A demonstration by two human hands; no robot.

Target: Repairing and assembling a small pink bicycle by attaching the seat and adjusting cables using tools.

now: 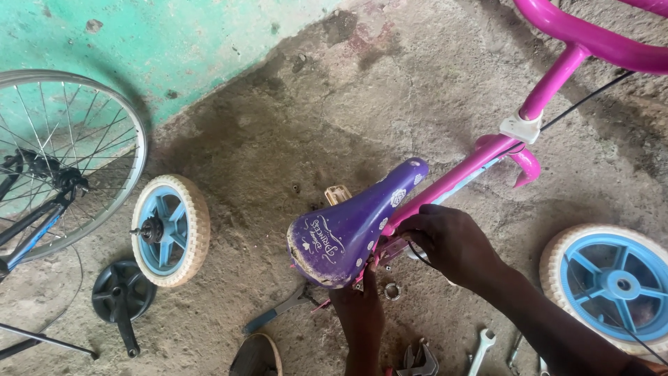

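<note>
A small pink bicycle frame (480, 163) with a purple saddle (348, 233) stands on the concrete floor. My right hand (449, 240) is closed around the frame just beside the saddle, where a thin black cable (584, 101) runs past. My left hand (358, 313) reaches up from below to the underside of the saddle. Its fingertips are hidden there, so what they hold does not show. A small metal nut (392, 290) lies on the floor between my two arms.
Two loose blue wheels with white tyres lie at left (167, 230) and right (612, 285). A large spoked wheel (62, 160) and a black crank (122, 296) are at far left. Spanners (480, 348), pliers (421, 358) and a blue-handled tool (278, 313) lie near my feet.
</note>
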